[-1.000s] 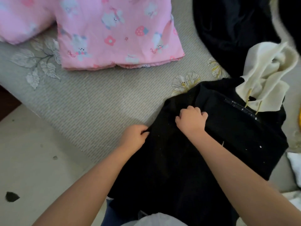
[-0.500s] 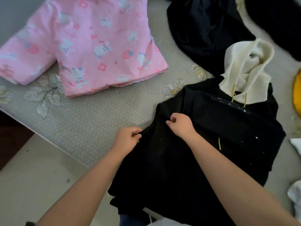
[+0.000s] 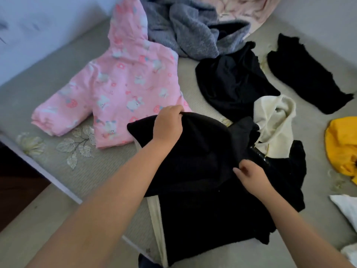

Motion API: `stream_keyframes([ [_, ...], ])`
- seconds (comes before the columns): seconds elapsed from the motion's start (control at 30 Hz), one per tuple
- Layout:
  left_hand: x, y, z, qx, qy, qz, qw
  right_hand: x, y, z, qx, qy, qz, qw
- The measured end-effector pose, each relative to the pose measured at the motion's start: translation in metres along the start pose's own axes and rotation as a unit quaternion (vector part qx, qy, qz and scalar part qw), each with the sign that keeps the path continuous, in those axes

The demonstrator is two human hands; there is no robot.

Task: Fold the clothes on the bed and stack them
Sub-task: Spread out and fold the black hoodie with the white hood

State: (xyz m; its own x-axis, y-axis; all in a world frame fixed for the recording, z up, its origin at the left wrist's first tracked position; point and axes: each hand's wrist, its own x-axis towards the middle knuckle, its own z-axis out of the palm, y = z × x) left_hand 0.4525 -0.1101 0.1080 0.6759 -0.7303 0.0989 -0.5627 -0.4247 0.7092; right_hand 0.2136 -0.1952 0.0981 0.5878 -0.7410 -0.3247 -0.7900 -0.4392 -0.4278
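A black hoodie (image 3: 202,190) with a cream-lined hood (image 3: 274,120) lies on the bed in front of me. My left hand (image 3: 170,124) grips its black sleeve and holds it lifted over the body of the garment, up near the pink jacket. My right hand (image 3: 249,176) pinches the black fabric near the chest, beside the shiny print below the hood. A cream inner edge of the hoodie shows along its lower left side.
A pink hooded jacket (image 3: 119,89) with a cartoon print lies spread at the left. Grey fleece (image 3: 189,31), two black garments (image 3: 231,80) (image 3: 309,74), a yellow item (image 3: 342,147) and white cloth (image 3: 347,209) lie around. The bed edge (image 3: 58,182) runs along the left, floor beyond.
My left hand has pulled the sleeve up and away from the bed edge, lifting it across the hoodie. My right hand shifted right toward the chest. The view tilted up, showing more clothes.
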Motion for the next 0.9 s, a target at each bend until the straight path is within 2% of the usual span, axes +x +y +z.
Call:
stream_keyframes([
  [0.07, -0.007, -0.016, 0.005, 0.031, -0.054, -0.029, 0.998, 0.007, -0.009, 0.007, 0.092, 0.049, 0.048, 0.993],
  [0.2, -0.055, -0.063, 0.015, 0.052, -0.169, -0.007, 0.984, 0.028, -0.03, 0.033, 0.259, 0.056, 0.134, 0.955],
  [0.27, -0.088, -0.086, 0.019, 0.09, -0.296, -0.006, 0.951, 0.039, -0.039, 0.041, 0.319, 0.058, 0.166, 0.931],
  [0.33, -0.115, -0.103, 0.025, 0.136, -0.416, 0.009, 0.899, 0.049, -0.05, 0.042, 0.411, 0.059, 0.195, 0.889],
  [0.37, -0.127, -0.108, 0.029, 0.16, -0.442, 0.021, 0.882, 0.054, -0.056, 0.041, 0.458, 0.055, 0.203, 0.864],
  [0.4, -0.137, -0.11, 0.035, 0.172, -0.439, 0.024, 0.881, 0.06, -0.063, 0.041, 0.497, 0.05, 0.204, 0.842],
  [0.43, -0.145, -0.11, 0.04, 0.164, -0.407, 0.018, 0.898, 0.066, -0.07, 0.04, 0.529, 0.044, 0.199, 0.824],
  [0.53, -0.149, -0.104, 0.049, 0.063, -0.23, -0.032, 0.971, 0.089, -0.087, 0.037, 0.598, 0.026, 0.159, 0.785],
  [0.6, -0.128, -0.099, 0.041, 0.009, -0.13, -0.098, 0.987, 0.103, -0.089, 0.034, 0.602, 0.01, 0.118, 0.79],
  [0.67, -0.091, -0.091, 0.023, -0.041, -0.029, -0.122, 0.991, 0.108, -0.082, 0.031, 0.557, -0.001, 0.095, 0.825],
  [0.77, -0.015, -0.075, -0.002, -0.106, 0.085, -0.14, 0.981, 0.094, -0.057, 0.035, 0.434, -0.007, 0.095, 0.896],
  [0.83, 0.038, -0.064, -0.013, -0.12, 0.127, -0.136, 0.975, 0.075, -0.034, 0.047, 0.315, 0.0, 0.101, 0.944],
  [0.9, 0.074, -0.057, -0.016, -0.114, 0.113, -0.096, 0.982, 0.05, -0.007, 0.061, 0.169, -0.003, 0.111, 0.979],
])
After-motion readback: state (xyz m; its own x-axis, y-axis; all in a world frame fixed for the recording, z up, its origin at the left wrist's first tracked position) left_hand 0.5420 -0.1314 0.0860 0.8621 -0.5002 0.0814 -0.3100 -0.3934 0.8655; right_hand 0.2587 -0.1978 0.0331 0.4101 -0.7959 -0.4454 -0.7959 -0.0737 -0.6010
